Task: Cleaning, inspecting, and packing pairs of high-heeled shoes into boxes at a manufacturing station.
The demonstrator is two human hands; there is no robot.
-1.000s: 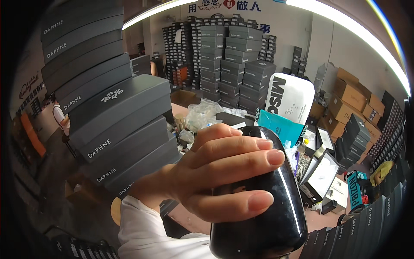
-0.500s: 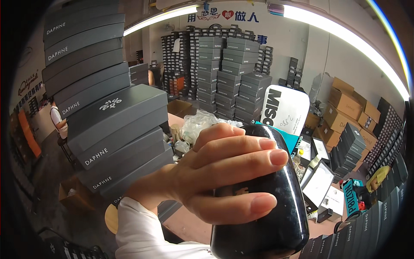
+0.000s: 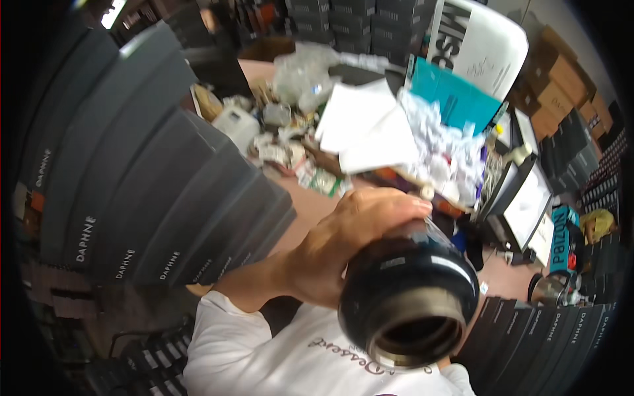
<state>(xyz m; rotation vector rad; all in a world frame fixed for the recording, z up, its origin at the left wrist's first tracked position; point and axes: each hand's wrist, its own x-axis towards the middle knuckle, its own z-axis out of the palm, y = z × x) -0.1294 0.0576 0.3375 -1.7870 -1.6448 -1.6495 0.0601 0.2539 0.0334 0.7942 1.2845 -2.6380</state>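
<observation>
My left hand [image 3: 360, 241] reaches in from the lower left, closed round a glossy black flask [image 3: 370, 280]. The flask is tilted so that its wide, metal-coloured open mouth [image 3: 419, 330] points toward me and down. Its inside looks dark, and no lid is seen on it. The thumb side and fingertips press on the flask's far end. A white sleeve [image 3: 224, 330] covers my left forearm. My right hand is not seen; only a small patch of skin shows below the flask, beside my other sleeve.
Stacked dark grey shoeboxes [image 3: 152, 191] rise close on the left; more boxes [image 3: 541, 350] stand at the lower right. On the pinkish table lie white sheets [image 3: 366, 125], crumpled paper [image 3: 439, 148], a clear plastic bag [image 3: 304, 72], a teal box [image 3: 452, 96] and opened boxes [image 3: 525, 204].
My view has tipped down from the far wall to the table. The flask has turned in my left hand's grip, so its open mouth now shows.
</observation>
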